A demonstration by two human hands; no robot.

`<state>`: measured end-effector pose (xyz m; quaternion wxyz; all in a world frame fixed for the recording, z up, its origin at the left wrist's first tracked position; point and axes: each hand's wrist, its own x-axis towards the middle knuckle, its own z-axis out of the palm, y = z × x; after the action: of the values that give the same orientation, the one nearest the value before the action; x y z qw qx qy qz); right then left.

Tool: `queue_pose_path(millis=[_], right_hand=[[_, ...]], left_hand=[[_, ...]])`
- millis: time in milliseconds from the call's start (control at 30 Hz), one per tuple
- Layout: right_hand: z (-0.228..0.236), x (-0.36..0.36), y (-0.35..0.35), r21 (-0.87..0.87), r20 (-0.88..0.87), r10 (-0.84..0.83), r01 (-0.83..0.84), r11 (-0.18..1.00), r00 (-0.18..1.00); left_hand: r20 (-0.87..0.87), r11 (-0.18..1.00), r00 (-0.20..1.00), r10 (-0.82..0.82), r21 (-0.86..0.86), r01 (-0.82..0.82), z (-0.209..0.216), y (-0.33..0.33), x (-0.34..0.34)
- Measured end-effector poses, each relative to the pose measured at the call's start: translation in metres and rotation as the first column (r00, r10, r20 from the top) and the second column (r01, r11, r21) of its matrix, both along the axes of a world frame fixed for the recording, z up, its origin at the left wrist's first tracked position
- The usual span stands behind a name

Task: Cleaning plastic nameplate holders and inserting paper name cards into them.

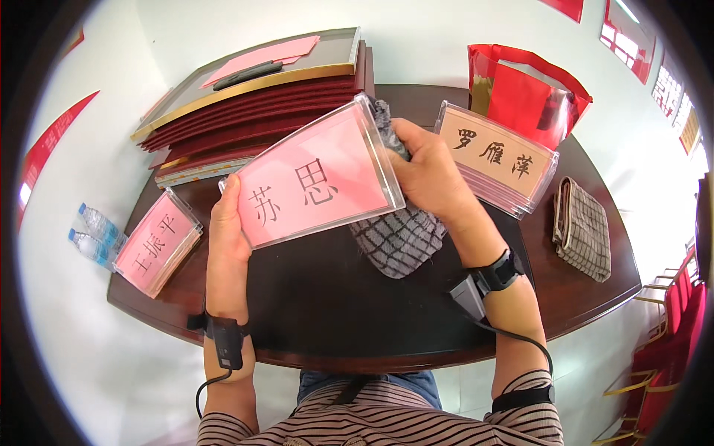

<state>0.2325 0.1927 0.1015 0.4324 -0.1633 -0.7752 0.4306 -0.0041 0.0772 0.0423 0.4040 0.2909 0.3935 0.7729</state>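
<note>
Cloth (399, 241), grey and checked, bunches in our right hand (431, 171) at the right end of a clear acrylic name-card holder (327, 204), its pink insert raised and tilted above a dark wooden table (335, 312). Our left hand (229, 221) grips the holder's opposite end, thumb on the front, the other fingers hidden behind; our right is closed around the cloth, though we cannot tell whether it also pinches the acrylic. The step in hand, as we judge it, is wiping the holder along its edge or back. The next move seems to call for a steady left hold and light pressure from the cloth, lest the plastic slip or scuff. Around us sit a pink-fronted holder stack (158, 241) at left, a tan-fronted holder stack (494, 156) at right, a folded plaid towel (581, 229), a red gift bag (520, 97) and maroon boards (253, 115) topped by a gold-edged frame (335, 53).
</note>
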Motion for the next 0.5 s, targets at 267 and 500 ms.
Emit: queue_pose_path(millis=[267,500], right_hand=[[0.001,-0.001,0.003,0.193,-0.183,-0.319,0.352,0.916,0.93],[-0.012,-0.013,-0.011,0.552,-0.21,-0.326,0.387,0.739,0.922]], left_hand=[[-0.179,0.902,0.979,0.092,-0.402,-0.159,0.0,0.001,0.004],[0.201,0.897,0.906,-0.373,-0.171,0.408,0.007,-0.003,0.034]])
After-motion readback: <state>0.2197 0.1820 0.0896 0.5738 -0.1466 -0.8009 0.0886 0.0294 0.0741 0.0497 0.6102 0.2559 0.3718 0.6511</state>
